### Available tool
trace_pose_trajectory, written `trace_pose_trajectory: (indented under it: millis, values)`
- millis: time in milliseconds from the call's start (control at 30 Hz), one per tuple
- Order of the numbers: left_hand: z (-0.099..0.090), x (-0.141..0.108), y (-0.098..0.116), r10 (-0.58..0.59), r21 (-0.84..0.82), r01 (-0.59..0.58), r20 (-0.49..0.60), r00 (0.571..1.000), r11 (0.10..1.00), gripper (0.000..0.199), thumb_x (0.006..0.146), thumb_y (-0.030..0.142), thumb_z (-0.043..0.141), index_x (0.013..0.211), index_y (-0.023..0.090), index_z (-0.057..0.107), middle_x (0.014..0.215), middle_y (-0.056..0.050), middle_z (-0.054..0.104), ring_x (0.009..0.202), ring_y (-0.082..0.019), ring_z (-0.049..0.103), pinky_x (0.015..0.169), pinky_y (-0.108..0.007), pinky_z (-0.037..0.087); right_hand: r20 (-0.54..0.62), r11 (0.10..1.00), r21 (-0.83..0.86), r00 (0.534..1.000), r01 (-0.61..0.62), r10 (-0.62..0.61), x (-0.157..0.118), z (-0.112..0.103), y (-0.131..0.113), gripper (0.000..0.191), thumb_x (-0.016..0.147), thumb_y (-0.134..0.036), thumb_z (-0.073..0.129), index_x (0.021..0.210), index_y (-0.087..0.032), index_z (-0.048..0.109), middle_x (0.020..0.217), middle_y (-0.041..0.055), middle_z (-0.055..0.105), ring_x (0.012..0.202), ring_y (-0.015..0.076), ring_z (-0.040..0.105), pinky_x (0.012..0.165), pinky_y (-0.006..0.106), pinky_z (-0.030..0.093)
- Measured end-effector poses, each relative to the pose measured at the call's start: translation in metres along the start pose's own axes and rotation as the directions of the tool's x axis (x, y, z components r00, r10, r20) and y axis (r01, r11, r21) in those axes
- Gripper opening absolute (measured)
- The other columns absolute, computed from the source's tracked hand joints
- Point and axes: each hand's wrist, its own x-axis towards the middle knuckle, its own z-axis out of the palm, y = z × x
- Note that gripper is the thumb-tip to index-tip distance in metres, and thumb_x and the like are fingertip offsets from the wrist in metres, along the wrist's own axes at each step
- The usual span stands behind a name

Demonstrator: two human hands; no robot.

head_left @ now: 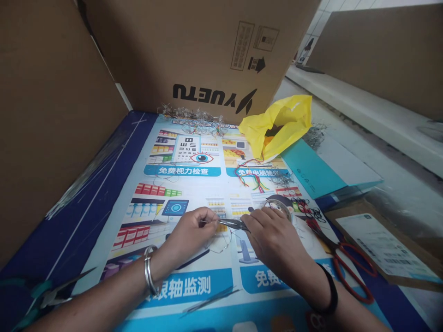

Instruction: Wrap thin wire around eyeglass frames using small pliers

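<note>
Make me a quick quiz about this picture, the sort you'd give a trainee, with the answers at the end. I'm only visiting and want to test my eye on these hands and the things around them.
1. What tool does the right hand hold?
2. True or false: the red-handled scissors lie to the right of the right hand.
3. Fill in the blank: the left hand, close to that tool's tip, has a silver-coloured ____ around its wrist.

Key:
1. Pliers.
2. True.
3. Bracelet.
</note>
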Motion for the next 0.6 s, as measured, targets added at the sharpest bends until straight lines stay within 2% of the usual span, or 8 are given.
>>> trace_pose_trajectory:
  millis: [233,600]
  values:
    - [0.0031,-0.0011,0.0045,0.036,0.016,-0.035,-0.071,0.997,0.999,0.01,0.07,0.027,0.053,0.069,0.017,0.052,0.061,0.004,0.049,0.055,-0.01,0.041,0.054,-0.022,0.034,-0.017,1.0,0.002,1.0,-0.004,0.004,0.0008,0.0002,-0.0014,0.013,0.083,-0.012,0.048,0.081,-0.017,0.06,0.072,0.0036,0.056,0.069,0.017,0.043,0.063,0.03,0.024]
    - [0.0033,-0.0008,0.0028,0.054,0.04,-0.051,-0.076,0.996,0.998,0.007,0.071,0.024,0.052,0.068,0.018,0.052,0.061,0.004,0.049,0.055,-0.01,0.041,0.055,-0.022,0.034,-0.04,1.0,0.03,0.999,-0.002,0.003,0.0016,0.0032,-0.0025,0.016,0.083,-0.011,0.046,0.082,-0.016,0.061,0.071,0.0039,0.057,0.069,0.0169,0.045,0.064,0.029,0.025]
